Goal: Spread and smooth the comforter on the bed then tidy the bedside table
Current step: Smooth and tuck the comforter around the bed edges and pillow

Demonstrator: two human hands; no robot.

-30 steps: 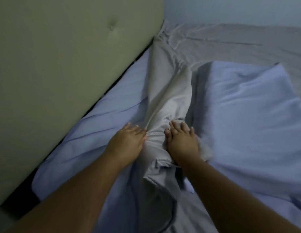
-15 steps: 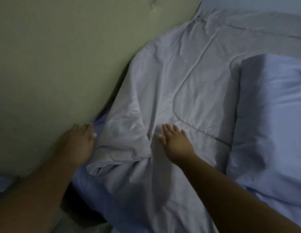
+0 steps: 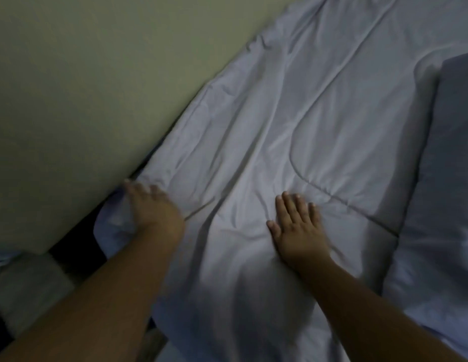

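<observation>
A pale grey quilted comforter point(image 3: 293, 121) lies spread over the bed, with soft creases running from the headboard side toward me. My right hand point(image 3: 297, 228) presses flat on it with straight, slightly spread fingers. My left hand point(image 3: 152, 210) rests on the comforter's edge by the headboard; it is blurred, with fingers extended over the fabric. The bedside table is out of view.
A beige padded headboard point(image 3: 84, 100) fills the upper left. A blue pillow point(image 3: 452, 178) lies along the right side. A dark gap point(image 3: 73, 244) opens between headboard and mattress, with a bit of blue sheet point(image 3: 112, 218) showing beside it.
The bunched comforter has been pulled open and now lies much flatter. My left hand has moved from the headboard side onto the comforter's edge; my right hand has flattened with fingers spread.
</observation>
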